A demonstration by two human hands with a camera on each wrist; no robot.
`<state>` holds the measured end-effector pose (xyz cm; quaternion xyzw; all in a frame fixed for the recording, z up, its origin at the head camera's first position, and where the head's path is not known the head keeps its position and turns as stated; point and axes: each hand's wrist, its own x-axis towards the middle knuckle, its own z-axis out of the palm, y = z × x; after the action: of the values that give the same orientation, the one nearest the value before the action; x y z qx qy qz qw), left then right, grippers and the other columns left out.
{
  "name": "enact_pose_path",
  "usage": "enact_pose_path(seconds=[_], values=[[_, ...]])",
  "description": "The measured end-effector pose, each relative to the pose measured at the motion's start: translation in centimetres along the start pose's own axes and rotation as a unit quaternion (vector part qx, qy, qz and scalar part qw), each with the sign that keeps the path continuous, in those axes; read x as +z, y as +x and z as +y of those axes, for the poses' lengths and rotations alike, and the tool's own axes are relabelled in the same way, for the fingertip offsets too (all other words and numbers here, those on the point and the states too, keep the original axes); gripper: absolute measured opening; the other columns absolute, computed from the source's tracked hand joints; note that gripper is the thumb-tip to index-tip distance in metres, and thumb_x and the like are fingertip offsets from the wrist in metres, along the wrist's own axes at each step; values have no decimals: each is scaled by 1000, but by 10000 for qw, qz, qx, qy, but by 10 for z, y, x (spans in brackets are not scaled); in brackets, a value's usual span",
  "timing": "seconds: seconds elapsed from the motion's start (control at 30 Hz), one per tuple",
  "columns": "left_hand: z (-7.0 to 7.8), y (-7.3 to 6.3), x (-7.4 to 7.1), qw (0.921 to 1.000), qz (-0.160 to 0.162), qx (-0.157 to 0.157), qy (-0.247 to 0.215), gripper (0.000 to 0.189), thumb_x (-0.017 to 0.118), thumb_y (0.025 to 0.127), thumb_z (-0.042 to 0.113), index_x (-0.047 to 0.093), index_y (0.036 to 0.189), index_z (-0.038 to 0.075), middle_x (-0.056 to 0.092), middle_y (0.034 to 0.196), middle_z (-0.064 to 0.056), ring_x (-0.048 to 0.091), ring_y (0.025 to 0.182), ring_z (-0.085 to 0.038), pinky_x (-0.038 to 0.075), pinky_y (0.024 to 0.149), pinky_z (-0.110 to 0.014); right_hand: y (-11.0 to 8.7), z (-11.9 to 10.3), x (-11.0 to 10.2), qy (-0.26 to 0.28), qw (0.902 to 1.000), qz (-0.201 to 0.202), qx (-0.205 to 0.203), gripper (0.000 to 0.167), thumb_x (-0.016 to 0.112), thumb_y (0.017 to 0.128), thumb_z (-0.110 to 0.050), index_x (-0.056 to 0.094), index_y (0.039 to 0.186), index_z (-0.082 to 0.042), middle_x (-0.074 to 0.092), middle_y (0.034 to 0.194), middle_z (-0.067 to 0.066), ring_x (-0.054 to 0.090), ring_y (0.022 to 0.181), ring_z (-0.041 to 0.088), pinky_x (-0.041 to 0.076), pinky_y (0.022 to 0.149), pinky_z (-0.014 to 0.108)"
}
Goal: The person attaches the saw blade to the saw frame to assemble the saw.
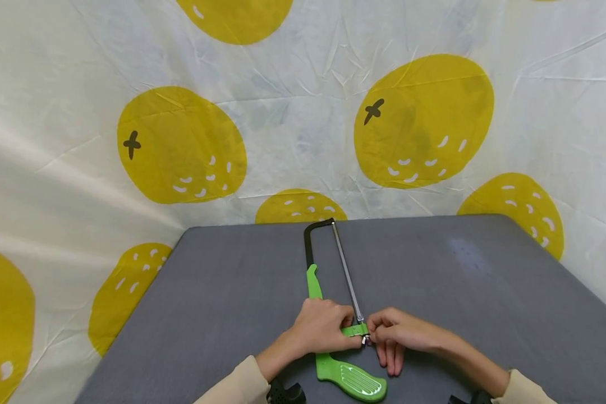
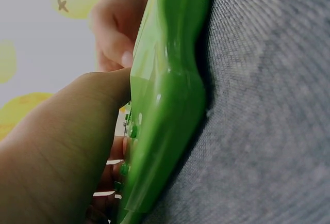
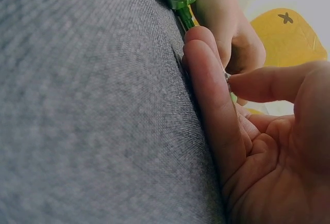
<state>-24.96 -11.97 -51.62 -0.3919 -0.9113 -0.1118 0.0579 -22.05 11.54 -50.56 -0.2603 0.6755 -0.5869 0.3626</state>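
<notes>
White cloth (image 1: 40, 146): printed with yellow fruit; hangs behind and beside the grey table (image 1: 207, 297)
Left sleeve (image 1: 239, 384): beige, at the near edge of view
Left hand (image 1: 323, 324): lies across the green frame; thumb and fingers curled, gripping the green bracket (image 1: 354, 330) from either side
Hacksaw (image 1: 315, 283): flat on the table, between and under the hands; black bow (image 1: 308, 244) reaching the far edge, green handle (image 1: 361, 384) toward the person
Blade (image 1: 347, 269): silver, running from the bow's tip to the bracket
Metal fitting (image 1: 366, 339): small, at the bracket's outer end
Right hand (image 1: 399, 332): thumb and forefinger pinch the fitting; lower fingers extended, near the tabletop
Right sleeve (image 1: 522, 388): beige too
</notes>
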Motion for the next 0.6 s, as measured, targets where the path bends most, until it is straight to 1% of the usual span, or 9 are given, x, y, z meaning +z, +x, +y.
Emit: enact_pose_path(seconds=[0.17, 0.3, 0.4, 0.43, 0.47, 0.5, 0.6], values=[[-1, 1, 0, 10000, 13, 43, 19, 42, 70, 84, 56, 44, 66, 30, 34, 52, 15, 33, 43, -2, 21, 42, -26, 1, 1, 0, 1, 10000, 43, 50, 16, 47, 97, 0, 51, 98, 16, 70, 70, 7, 72, 55, 14, 54, 55, 59], [-1, 1, 2, 9999, 78, 70, 40, 41, 71, 84, 56, 45, 65, 30, 34, 52, 16, 33, 43, -2, 21, 42, -26, 2, 1, 1, -46, 9999, 115, 80, 17, 45, 96, 1, 52, 97, 16, 69, 69, 5, 72, 54, 14, 56, 53, 54], [-2, 1, 3, 9999, 116, 78, 59, 41, 71, 83, 56, 45, 65, 30, 34, 52, 16, 33, 43, -1, 21, 42, -26, 2, 1, 1, -82, 9998, 169, 104, 16, 44, 94, 2, 52, 96, 15, 69, 68, 5, 71, 53, 14, 55, 53, 56], [-2, 2, 3, 9999, 124, 79, 67, 41, 71, 83, 56, 45, 65, 30, 34, 52, 16, 32, 43, -1, 21, 42, -26, 2, 1, 1, -89, 9997, 183, 125, 15, 43, 94, 2, 53, 96, 14, 69, 68, 5, 71, 53, 14, 56, 53, 54], [-2, 2, 4, 9998, 135, 81, 75, 41, 71, 83, 56, 44, 65, 30, 34, 52, 16, 32, 43, -1, 21, 42, -26, 2, 1, 1, -107, 9997, 196, 140, 15, 43, 94, 3, 54, 95, 13, 69, 68, 6, 71, 53, 14, 56, 53, 54], [-2, 2, 4, 9998, 144, 80, 82, 41, 71, 82, 56, 45, 65, 30, 34, 52, 16, 32, 43, -1, 21, 42, -26, 2, 1, 1, -109, 9996, 210, 146, 15, 43, 93, 3, 54, 95, 12, 70, 68, 6, 71, 53, 14, 57, 53, 53], [-2, 2, 4, 9998, 131, 79, 89, 41, 71, 82, 55, 44, 65, 30, 34, 52, 16, 32, 43, -1, 21, 42, -26, 2, 1, 1, -81, 9996, 228, 154, 14, 43, 93, 4, 56, 95, 9, 70, 68, 6, 72, 53, 14, 59, 51, 42]])
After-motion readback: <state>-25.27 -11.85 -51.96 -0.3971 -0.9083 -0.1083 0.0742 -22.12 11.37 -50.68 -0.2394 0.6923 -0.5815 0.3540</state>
